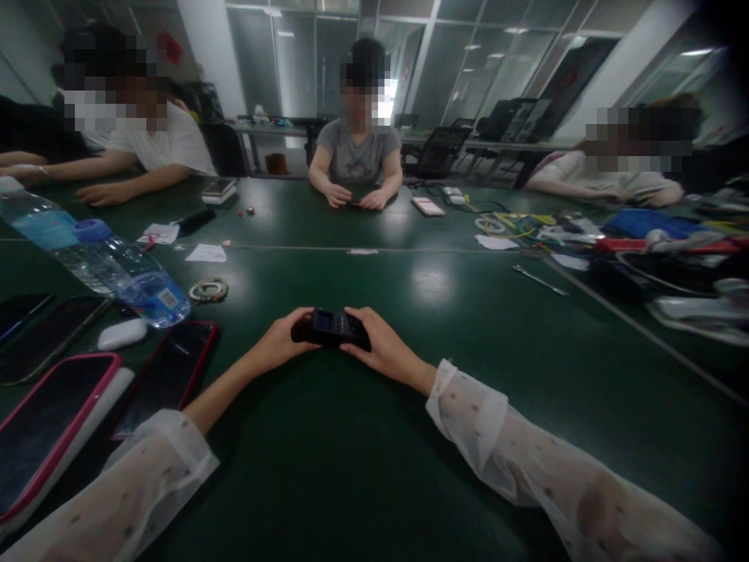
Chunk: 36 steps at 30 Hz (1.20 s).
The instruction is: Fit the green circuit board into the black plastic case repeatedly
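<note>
Both my hands grip a small black device (pixel 331 328) above the middle of the green table (pixel 328 437). It has a little screen on its left part and several small buttons beside that; its exact kind I cannot make out. My left hand (pixel 288 337) wraps round the left end, with its fingers partly hidden behind the device. Round the right end closes my right hand (pixel 380 343), thumb at the near edge and fingers over the top. Sheer white dotted sleeves cover both forearms.
Left of me lie phones (pixel 169 375), a white case (pixel 122 334), a bracelet (pixel 209 290) and water bottles (pixel 146 285). A wrench (pixel 539 281) lies right, near tangled cables (pixel 520 222) and a blue tray (pixel 652 224). People sit opposite and at both sides.
</note>
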{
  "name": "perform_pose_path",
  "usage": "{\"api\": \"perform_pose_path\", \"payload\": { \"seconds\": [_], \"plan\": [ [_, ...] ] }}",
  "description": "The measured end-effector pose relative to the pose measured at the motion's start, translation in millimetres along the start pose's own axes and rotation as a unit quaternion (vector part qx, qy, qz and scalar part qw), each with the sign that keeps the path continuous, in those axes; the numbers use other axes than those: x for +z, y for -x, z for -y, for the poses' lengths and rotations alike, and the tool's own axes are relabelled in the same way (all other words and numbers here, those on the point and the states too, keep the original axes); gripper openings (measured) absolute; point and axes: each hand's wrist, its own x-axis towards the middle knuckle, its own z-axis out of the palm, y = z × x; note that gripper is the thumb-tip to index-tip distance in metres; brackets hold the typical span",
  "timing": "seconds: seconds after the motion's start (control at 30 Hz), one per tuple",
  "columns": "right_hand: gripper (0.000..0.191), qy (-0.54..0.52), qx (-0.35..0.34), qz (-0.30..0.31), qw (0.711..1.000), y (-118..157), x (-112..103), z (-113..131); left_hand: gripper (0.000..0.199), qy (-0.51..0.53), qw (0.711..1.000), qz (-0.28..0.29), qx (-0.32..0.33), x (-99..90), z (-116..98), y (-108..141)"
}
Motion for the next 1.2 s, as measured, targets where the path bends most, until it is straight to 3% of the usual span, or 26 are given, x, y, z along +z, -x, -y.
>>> {"api": "perform_pose_path", "payload": {
  "seconds": [0.2, 0.3, 0.4, 0.5, 0.77, 1.2],
  "plan": [
    [0.059, -0.007, -0.011, -0.022, 1.0, 1, 0, 0, 0.055, -0.016, 1.0, -0.002, -0.002, -0.2, 0, 0],
    [0.059, -0.008, 0.0, -0.114, 0.993, 4, -1, 0, 0.054, -0.015, 1.0, 0.004, -0.008, 0.0, 1, 0],
    [0.056, -0.003, 0.053, -0.221, 0.974, 4, 0, -4, 0.057, -0.002, 1.0, 0.018, -0.007, 0.0, 2, 1],
    [0.052, -0.003, 0.106, -0.264, 0.959, 2, 1, -16, 0.059, 0.007, 1.0, 0.023, 0.002, -0.9, 0, 2],
    [0.045, -0.001, 0.186, -0.268, 0.945, 3, 8, -49, 0.065, 0.002, 0.999, 0.038, -0.002, -2.2, -8, 2],
    [0.054, 0.007, 0.195, -0.205, 0.959, 2, 7, -42, 0.053, -0.03, 0.999, 0.018, -0.01, -3.2, -8, 2]
  ]
}}
